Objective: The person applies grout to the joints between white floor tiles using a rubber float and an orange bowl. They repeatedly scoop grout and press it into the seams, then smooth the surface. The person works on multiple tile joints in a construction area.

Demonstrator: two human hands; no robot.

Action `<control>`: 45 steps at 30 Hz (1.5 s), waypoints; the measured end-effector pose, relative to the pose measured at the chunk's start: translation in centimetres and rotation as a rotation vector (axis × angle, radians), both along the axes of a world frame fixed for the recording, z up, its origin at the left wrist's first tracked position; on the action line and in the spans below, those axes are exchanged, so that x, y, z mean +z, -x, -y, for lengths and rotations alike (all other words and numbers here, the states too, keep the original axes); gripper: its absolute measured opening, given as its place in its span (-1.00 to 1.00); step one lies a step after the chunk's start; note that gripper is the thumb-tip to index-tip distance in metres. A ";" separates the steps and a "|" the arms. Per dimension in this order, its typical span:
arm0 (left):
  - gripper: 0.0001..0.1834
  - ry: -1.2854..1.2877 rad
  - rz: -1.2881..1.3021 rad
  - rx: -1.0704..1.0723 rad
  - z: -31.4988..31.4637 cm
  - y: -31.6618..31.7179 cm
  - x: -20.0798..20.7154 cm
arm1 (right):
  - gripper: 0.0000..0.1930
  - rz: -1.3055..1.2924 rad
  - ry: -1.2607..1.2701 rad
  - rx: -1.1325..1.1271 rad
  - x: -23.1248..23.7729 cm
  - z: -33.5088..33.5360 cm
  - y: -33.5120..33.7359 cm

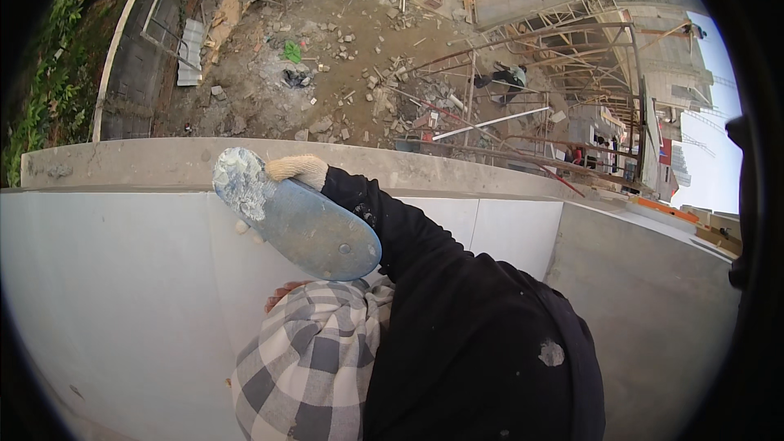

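A blue flip-flop (314,229) is tilted over the white panels, its toe end caked in pale, plaster-like paste (243,181). My right hand (298,170), in a cream knit glove, comes in from a black sleeve and grips the flip-flop at its upper edge. Two pale gloved fingertips (249,232) poke out past its lower left side; whose hand they belong to cannot be made out. A grey-and-white checked sleeve (306,367) rises from the lower edge to a reddish-brown knit edge (282,294) at my left hand. The flip-flop hides most of that hand.
White panels (114,269) meet a concrete ledge (392,165) along their far edge. Far below lies rubble-strewn ground (327,73). Scaffold poles (572,41) and a bent-over person (510,82) are at the far right. A grey wall surface (653,310) borders the right side.
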State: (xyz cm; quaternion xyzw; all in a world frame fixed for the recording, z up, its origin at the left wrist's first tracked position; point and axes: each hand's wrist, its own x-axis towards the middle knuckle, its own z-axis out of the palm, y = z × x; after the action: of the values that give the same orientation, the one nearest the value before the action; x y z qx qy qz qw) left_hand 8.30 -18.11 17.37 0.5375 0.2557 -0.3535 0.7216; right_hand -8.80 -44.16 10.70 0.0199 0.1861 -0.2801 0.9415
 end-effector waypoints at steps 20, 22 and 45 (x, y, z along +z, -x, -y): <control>-0.32 0.612 0.181 0.373 -17.1 -1.8 9.8 | -0.43 -0.848 1.461 0.929 7.5 9.7 -5.3; -0.31 0.678 0.189 0.397 -18.1 -2.7 9.7 | -0.38 -0.750 2.024 1.008 8.6 10.1 -8.8; -0.13 0.275 0.679 1.129 -18.6 5.2 -1.1 | -0.31 -0.810 1.655 2.011 9.0 8.9 -17.7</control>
State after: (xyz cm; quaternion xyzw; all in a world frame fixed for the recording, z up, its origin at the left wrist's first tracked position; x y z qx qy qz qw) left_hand 3.09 0.52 16.24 0.3059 0.2090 0.2374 0.8980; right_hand 8.85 -53.08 19.65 -0.7707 0.1601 0.5054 0.3534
